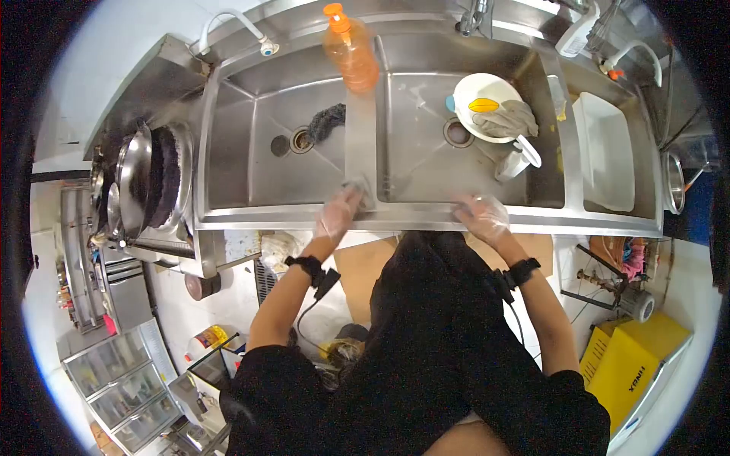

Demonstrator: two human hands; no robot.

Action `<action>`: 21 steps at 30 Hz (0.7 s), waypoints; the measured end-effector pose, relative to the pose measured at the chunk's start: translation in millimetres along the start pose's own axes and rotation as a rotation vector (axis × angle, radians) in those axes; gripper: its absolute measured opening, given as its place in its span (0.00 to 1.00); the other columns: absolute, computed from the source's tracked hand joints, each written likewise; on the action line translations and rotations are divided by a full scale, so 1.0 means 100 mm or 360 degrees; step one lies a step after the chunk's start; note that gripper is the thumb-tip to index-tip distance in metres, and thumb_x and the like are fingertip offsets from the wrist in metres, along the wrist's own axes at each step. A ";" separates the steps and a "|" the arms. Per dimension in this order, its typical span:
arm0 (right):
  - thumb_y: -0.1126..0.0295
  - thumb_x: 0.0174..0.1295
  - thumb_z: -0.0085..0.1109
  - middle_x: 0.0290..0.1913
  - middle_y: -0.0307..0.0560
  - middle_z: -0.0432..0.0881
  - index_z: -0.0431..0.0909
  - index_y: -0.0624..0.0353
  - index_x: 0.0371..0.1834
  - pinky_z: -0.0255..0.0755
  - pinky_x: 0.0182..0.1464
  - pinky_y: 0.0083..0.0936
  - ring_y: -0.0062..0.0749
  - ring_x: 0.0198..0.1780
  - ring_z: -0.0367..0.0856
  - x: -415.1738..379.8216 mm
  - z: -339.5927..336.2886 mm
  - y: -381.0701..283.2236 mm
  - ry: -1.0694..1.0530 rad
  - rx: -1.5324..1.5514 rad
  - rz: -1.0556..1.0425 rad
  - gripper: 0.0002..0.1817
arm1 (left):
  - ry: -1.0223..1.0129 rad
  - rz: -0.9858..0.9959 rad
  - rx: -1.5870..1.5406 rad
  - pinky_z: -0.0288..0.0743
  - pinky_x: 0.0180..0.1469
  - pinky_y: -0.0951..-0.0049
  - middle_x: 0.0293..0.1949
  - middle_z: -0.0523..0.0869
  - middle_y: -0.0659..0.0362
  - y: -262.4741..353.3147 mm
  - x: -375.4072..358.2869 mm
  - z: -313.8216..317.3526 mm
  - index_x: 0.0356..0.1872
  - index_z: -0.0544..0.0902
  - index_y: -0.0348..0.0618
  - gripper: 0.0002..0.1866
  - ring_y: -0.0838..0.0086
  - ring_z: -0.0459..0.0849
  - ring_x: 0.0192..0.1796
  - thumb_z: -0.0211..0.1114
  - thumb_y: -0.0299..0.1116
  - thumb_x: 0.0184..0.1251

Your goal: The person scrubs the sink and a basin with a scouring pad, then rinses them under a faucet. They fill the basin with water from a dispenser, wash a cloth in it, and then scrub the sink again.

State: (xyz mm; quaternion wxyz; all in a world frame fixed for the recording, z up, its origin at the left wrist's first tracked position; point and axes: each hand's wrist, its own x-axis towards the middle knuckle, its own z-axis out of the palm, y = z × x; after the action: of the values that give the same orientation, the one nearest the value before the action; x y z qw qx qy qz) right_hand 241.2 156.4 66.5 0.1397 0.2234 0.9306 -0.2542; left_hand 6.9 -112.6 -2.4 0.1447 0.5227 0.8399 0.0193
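Curved white tap (226,14) at upper left, round silvery metal pans (135,182) at far left, clear bottle of yellow liquid (207,342) on the white tiled floor (232,302), flat tan cardboard sheet (357,277), bright yellow box with dark lettering (627,357) at lower right

Blurred grey cloth or pad (364,199) at the near end of the divider (361,140) in the steel sink (414,216)
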 end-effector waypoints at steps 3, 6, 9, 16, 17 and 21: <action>0.55 0.59 0.50 0.45 0.51 0.79 0.73 0.43 0.52 0.70 0.49 0.42 0.49 0.48 0.76 -0.11 0.06 0.06 0.0029 0.0033 0.0032 0.18 | 0.0126 0.0133 -0.0138 0.66 0.63 0.62 0.62 0.69 0.58 0.24 -0.22 0.07 0.60 0.69 0.54 0.24 0.54 0.70 0.60 0.51 0.26 0.60; 0.57 0.57 0.53 0.41 0.49 0.79 0.76 0.43 0.47 0.70 0.46 0.41 0.48 0.45 0.77 -0.09 0.13 0.09 0.0076 -0.0040 0.0053 0.16 | 0.0219 0.0325 -0.0247 0.69 0.61 0.61 0.60 0.73 0.55 0.64 0.06 0.14 0.54 0.74 0.52 0.20 0.54 0.72 0.60 0.53 0.28 0.60; 0.59 0.55 0.54 0.39 0.47 0.80 0.77 0.43 0.46 0.71 0.45 0.41 0.47 0.43 0.77 -0.02 0.17 -0.01 0.0100 -0.0053 0.0026 0.14 | -0.0037 0.0311 -0.0410 0.66 0.62 0.62 0.60 0.73 0.54 1.13 0.40 -0.01 0.54 0.74 0.51 0.19 0.55 0.71 0.61 0.52 0.29 0.60; 0.56 0.60 0.48 0.42 0.50 0.79 0.74 0.44 0.49 0.71 0.45 0.43 0.49 0.45 0.77 -0.07 0.18 0.03 0.0096 -0.0130 -0.0048 0.16 | 0.0196 0.0510 -0.0450 0.65 0.63 0.61 0.58 0.74 0.56 0.28 -0.03 -0.13 0.56 0.73 0.50 0.23 0.58 0.70 0.61 0.51 0.24 0.56; 0.56 0.60 0.48 0.42 0.50 0.79 0.74 0.44 0.49 0.71 0.45 0.43 0.49 0.45 0.77 -0.10 0.17 0.04 0.0090 -0.0128 -0.0030 0.16 | 0.0172 0.0409 -0.0419 0.63 0.64 0.60 0.58 0.74 0.56 0.07 -0.18 -0.10 0.56 0.73 0.50 0.23 0.58 0.70 0.61 0.52 0.24 0.56; 0.59 0.60 0.50 0.41 0.50 0.79 0.74 0.44 0.50 0.71 0.46 0.42 0.48 0.44 0.77 -0.17 0.10 0.00 0.0191 -0.0022 -0.0050 0.15 | 0.0441 0.0393 -0.0174 0.70 0.57 0.64 0.52 0.80 0.58 -0.15 -0.40 0.01 0.49 0.78 0.52 0.16 0.56 0.77 0.53 0.57 0.29 0.58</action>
State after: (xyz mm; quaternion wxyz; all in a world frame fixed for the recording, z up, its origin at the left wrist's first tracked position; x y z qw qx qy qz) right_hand 256.9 145.4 64.5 0.0813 0.2227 0.9423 -0.2362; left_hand 10.8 -154.9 2.9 0.0525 0.6055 0.7790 0.1544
